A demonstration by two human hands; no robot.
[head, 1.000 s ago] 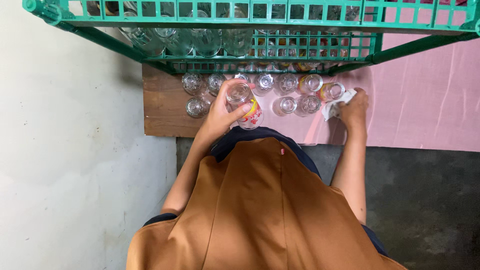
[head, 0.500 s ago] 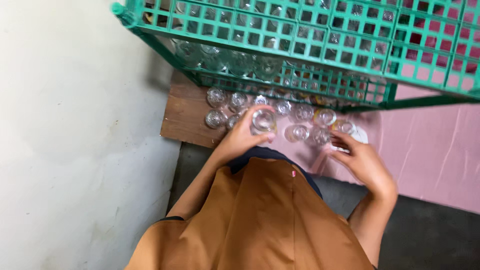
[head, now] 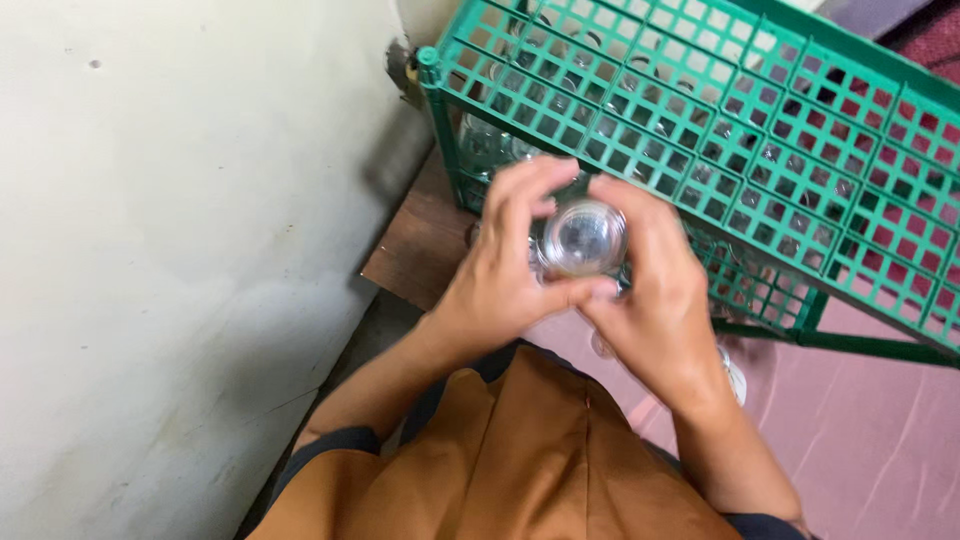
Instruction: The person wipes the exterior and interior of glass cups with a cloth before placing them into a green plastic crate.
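A small clear glass (head: 584,238) sits between both hands, held up in front of the chest with its open mouth toward the camera. The left hand (head: 505,270) wraps it from the left, fingers (head: 530,185) curled over the top edge and thumb pressed underneath. The right hand (head: 655,290) cups it from the right, fingers arching over the rim and thumb meeting the left thumb just below the glass. Both hands are closed around this one glass. The forearms come up from the lower edge and converge, elbows bent, above an orange-brown garment (head: 520,460). Behind the hands stands a green plastic rack (head: 800,130) with more glasses (head: 490,140) visible through its grid, on a brown wooden worktop (head: 420,250) partly covered by a pink cloth (head: 860,440). A pale wall (head: 170,250) fills the left side.
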